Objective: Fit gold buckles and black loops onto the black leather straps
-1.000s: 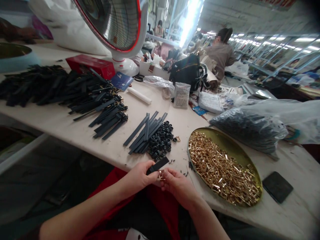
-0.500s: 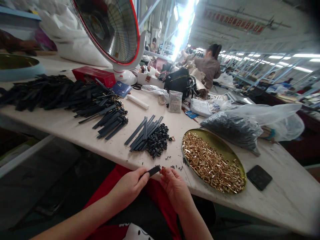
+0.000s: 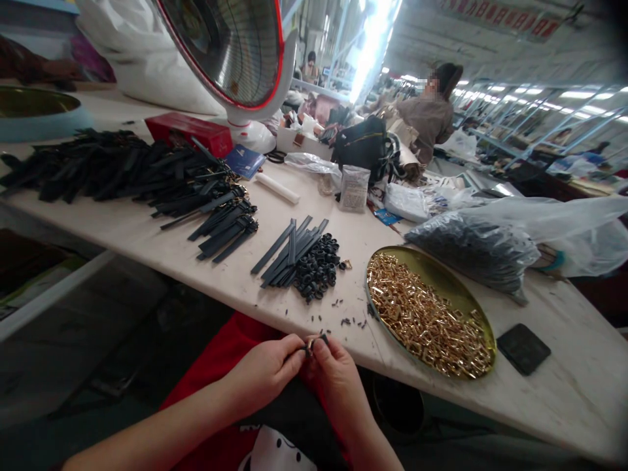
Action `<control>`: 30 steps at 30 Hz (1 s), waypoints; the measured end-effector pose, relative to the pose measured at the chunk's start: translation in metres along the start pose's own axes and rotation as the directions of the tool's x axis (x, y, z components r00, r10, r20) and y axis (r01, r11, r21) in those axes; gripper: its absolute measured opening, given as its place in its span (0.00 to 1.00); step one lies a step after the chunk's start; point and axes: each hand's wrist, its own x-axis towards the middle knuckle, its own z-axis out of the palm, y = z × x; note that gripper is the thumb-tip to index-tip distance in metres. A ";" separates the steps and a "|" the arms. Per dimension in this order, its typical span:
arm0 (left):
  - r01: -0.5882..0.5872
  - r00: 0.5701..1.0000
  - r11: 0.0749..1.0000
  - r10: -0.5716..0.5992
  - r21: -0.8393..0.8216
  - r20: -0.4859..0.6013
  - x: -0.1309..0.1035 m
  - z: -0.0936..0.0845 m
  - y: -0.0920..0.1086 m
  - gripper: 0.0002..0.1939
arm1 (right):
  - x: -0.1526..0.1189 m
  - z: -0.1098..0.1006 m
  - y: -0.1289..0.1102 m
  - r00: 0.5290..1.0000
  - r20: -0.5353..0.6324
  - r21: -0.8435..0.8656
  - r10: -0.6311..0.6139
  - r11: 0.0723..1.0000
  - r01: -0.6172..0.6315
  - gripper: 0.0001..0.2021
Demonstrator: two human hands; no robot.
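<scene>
Evidently the left hand [image 3: 275, 367] pinches a black strap [image 3: 324, 338] and the right hand [image 3: 339, 373] its far end, gold buckle [image 3: 311, 343] between them, beside the table [image 3: 220, 278] edge; best hold it flat, untwisted.

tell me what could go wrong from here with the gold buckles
The left hand and right hand hold a black strap and gold-coloured buckle at the front edge of the table; if the grip slips, either might fall.
The heaped buckle tray sits close to that edge, so a forearm bump could spill it.
The loose black loops lie uncontained and could scatter.
</scene>
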 end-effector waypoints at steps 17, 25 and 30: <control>0.190 0.979 0.931 -0.203 -0.312 -0.007 0.029 0.008 -0.008 0.13 | 0.021 -0.007 0.008 0.980 -0.121 -0.272 -0.156 0.955 0.118 0.12; 0.234 0.970 0.938 -0.242 -0.257 -0.002 0.038 0.013 -0.021 0.13 | 0.027 -0.014 0.005 0.984 -0.027 -0.487 -0.177 0.862 0.141 0.07; 0.266 0.963 0.951 -0.270 -0.160 0.002 0.040 0.006 -0.013 0.11 | 0.025 -0.018 -0.005 0.971 0.058 -0.628 -0.234 0.747 0.218 0.04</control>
